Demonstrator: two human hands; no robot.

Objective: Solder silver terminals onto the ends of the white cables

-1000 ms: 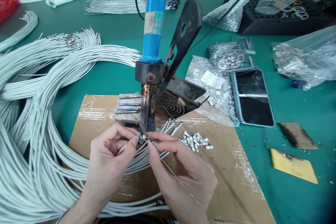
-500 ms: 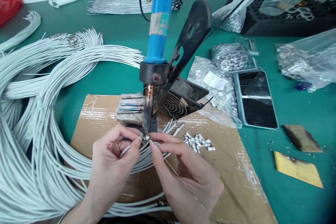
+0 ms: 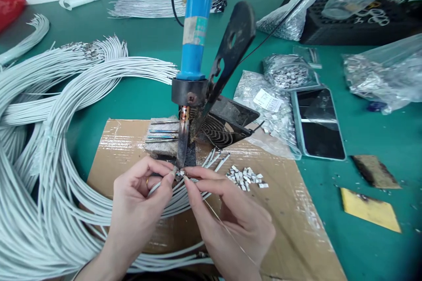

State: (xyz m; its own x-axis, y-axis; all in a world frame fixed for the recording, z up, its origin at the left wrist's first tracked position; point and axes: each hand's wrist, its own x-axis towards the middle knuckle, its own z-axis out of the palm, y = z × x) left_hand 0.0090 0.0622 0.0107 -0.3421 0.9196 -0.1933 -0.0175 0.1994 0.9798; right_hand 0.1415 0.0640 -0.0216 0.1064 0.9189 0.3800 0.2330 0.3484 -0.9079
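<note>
My left hand [image 3: 141, 202] is closed in a pinch on a white cable [image 3: 154, 188], its end just under the tip of a blue-handled soldering iron [image 3: 196, 48]. The iron is clamped upright in a black holder [image 3: 189, 92], tip down. From the right, my right hand [image 3: 231, 219] pinches at the same spot, with a thin solder wire [image 3: 227, 229] running back across its palm side. A tiny silvery metal piece [image 3: 180, 173] shows between the fingertips of both hands. Fingertips partly hide the contact with the iron.
Thick bundles of white cables [image 3: 59, 149] curve over the left side and under my hands. Small metal pieces [image 3: 245, 178] lie on the cardboard [image 3: 280, 228]. To the right are a phone [image 3: 318, 123], bags of metal parts [image 3: 290, 72] and a yellow sponge [image 3: 371, 210].
The whole view has shifted slightly, so everything sits a little further left. Both hands keep their pinch beneath the iron tip, with little other visible change.
</note>
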